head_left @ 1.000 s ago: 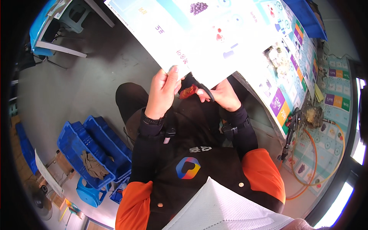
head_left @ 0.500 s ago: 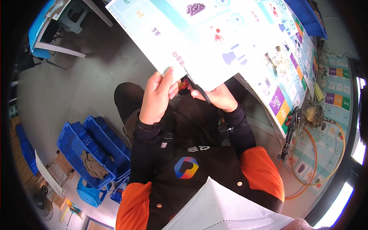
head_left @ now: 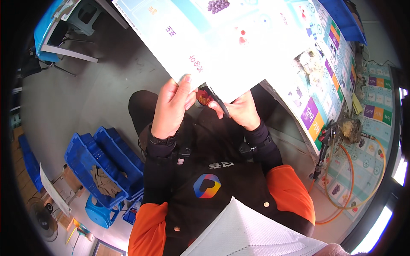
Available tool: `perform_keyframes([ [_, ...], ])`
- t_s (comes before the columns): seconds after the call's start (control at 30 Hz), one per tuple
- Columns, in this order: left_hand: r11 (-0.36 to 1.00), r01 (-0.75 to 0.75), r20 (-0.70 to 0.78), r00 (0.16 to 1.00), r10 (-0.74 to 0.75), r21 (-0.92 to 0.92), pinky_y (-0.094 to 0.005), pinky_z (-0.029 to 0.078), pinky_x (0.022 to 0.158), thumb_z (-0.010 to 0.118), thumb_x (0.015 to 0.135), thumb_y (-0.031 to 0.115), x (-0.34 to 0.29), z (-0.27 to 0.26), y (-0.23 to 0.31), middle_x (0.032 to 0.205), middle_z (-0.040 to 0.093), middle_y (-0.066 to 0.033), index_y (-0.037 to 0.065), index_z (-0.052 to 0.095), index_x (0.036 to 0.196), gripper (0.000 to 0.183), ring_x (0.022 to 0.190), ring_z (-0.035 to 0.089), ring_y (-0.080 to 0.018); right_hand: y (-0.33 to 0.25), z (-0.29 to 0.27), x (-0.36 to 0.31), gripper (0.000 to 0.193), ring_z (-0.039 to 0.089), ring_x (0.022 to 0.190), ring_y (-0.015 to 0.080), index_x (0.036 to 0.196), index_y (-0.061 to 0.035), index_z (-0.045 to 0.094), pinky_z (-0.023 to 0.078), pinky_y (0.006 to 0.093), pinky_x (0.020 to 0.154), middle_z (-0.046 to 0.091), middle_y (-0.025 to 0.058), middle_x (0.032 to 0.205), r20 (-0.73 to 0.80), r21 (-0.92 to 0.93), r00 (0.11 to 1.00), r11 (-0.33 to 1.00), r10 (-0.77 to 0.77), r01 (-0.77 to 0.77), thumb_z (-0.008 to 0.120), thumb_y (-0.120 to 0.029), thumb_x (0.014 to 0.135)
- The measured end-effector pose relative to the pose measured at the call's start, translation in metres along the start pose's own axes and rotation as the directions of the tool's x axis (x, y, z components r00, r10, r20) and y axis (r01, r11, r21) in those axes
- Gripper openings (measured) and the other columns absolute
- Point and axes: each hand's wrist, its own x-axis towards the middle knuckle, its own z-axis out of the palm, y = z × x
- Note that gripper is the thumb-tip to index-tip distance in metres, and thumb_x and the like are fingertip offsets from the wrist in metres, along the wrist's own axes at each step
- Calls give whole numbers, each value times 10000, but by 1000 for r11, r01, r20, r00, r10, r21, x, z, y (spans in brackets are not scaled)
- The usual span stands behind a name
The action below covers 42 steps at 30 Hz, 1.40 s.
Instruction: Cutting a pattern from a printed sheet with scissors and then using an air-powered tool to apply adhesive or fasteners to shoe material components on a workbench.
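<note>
Pinching the printed sheet [head_left: 209, 49] by its near edge, the left hand [head_left: 171, 104] sits just beside the dark-handled scissors [head_left: 219, 101], which the right hand [head_left: 244, 112] grips. The sheet spreads away beyond both hands; how wide the scissors stand cannot be told. Should the sheet sag or twist, the cut could wander or tear, and a slip could nick the nearby left hand.

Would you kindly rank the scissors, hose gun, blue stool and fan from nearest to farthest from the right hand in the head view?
1. Scissors, held in the right hand.
2. Hose gun, off to the right.
3. Blue stool, lower left.
4. Fan, far lower left.
</note>
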Motion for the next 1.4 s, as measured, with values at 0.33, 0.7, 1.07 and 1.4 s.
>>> perform_keyframes([
  [0.33,992,68,56,996,-62,-110,-237,315,547,477,1047,223,-3,4,2,715,411,29,17,548,893,266,593,354,-58,22,-7,11,283,576,640,91,1014,-3,653,464,239,548,645,28,779,104,119,994,993,-12,-1,806,-116,804],
  [0.7,984,59,14,998,-62,170,-235,358,555,481,1047,280,10,-14,-2,785,558,-17,11,581,1009,289,634,478,-77,-5,3,6,308,569,589,92,1068,11,626,465,244,530,654,44,819,-33,-24,998,999,44,-45,784,-87,823],
  [1.07,996,79,-84,993,-82,-43,-218,296,449,490,1039,293,9,-2,10,615,527,-38,24,580,1029,284,495,449,-91,20,-23,2,483,589,975,140,1251,-25,558,494,287,885,626,62,1117,344,12,924,983,167,-182,773,-101,826],
  [1.4,997,72,-91,993,-72,3,-214,292,430,497,1036,282,6,-6,18,608,518,-37,18,573,1062,276,476,432,-86,25,-2,-1,315,646,868,155,1059,-15,637,514,317,801,671,57,915,174,-189,969,959,-176,209,778,-160,819],
])
